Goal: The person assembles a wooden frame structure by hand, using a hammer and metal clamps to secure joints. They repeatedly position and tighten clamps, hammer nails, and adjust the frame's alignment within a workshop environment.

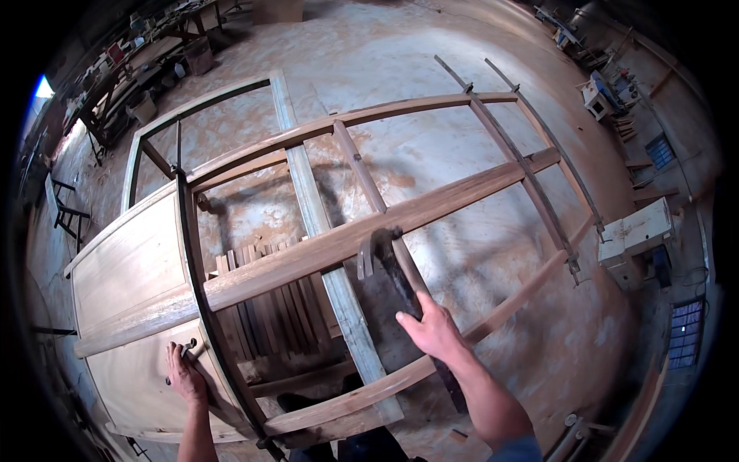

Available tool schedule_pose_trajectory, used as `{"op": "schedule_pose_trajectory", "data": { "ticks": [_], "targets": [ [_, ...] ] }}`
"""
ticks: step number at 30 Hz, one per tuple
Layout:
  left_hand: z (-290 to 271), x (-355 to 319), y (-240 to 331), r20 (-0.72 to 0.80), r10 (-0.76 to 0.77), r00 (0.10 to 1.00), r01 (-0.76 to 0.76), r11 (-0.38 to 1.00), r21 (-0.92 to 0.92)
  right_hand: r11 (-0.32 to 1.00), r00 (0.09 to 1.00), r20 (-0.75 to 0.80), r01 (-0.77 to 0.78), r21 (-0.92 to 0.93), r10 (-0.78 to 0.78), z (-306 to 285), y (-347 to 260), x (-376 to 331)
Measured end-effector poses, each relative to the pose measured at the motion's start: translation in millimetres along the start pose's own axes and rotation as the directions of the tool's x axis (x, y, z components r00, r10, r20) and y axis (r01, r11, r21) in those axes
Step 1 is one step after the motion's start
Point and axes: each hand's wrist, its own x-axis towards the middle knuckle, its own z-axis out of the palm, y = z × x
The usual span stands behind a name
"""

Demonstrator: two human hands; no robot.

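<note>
A claw hammer is in my right hand, its dark handle gripped with the thumb along it. The hammer's head hangs over the middle rail of a large wooden frame. My left hand is at the frame's lower left, fingers closed around a dark metal handle with a rounded end, above a pale wood panel. Just right of that hand, a long dark bar clamp crosses the frame. What the metal handle joins to is hidden by my fingers.
Two more bar clamps cross the frame's right end. Pale support beams lie beneath it. Stacked wood strips show below the openings. A cluttered workbench stands far left, white machine boxes at right.
</note>
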Motion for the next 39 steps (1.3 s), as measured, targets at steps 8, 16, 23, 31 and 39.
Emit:
{"op": "schedule_pose_trajectory", "data": {
  "ticks": [8,16,23,31,39],
  "targets": [
    [-1.8,3.2,4.7,0.025,-0.036,0.999,0.036,0.999,0.026,0.981,0.985,0.169,-0.003,-0.194,0.037,21.5,-55.2,81.9],
    [-3.2,3.4,11.1,0.015,-0.036,0.999,0.036,0.999,0.023,0.950,0.990,0.121,-0.025,-0.311,0.066,43.2,-60.2,107.4],
    [-1.9,2.0,1.4,0.029,-0.016,0.999,0.015,0.999,0.036,0.954,0.979,0.171,-0.058,-0.294,0.112,20.2,-78.1,109.6],
    [-1.9,2.3,1.4,0.018,-0.010,1.000,0.010,1.000,0.007,0.949,0.967,0.236,-0.021,-0.314,0.099,39.8,-84.8,105.0],
    [-4.4,3.6,2.7,0.029,-0.005,1.000,0.004,1.000,0.016,0.933,0.971,0.237,0.105,-0.344,-0.022,60.2,-89.3,96.0]
  ]
}}
